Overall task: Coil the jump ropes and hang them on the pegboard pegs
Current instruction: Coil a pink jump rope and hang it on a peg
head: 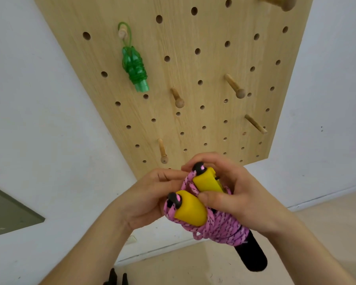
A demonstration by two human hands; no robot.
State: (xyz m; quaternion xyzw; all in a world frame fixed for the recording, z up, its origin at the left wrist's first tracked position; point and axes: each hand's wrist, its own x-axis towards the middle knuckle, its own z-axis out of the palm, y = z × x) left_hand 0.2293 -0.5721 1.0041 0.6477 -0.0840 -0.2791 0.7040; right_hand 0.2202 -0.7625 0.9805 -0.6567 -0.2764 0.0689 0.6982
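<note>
Green rope point(135, 68) hanging coiled on far-left peg point(122, 33) of pegboard point(193, 33): done. I'm holding pink rope point(220, 227) near, below board; left grip point(150, 198) and right grip point(245, 198) both curling round bundle. Hanging on free peg point(177, 97) remaining, I'm judging.

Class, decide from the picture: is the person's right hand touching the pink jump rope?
Touching. The head view shows the right hand curled round the coiled pink jump rope, thumb pressed against its yellow handle.
</note>
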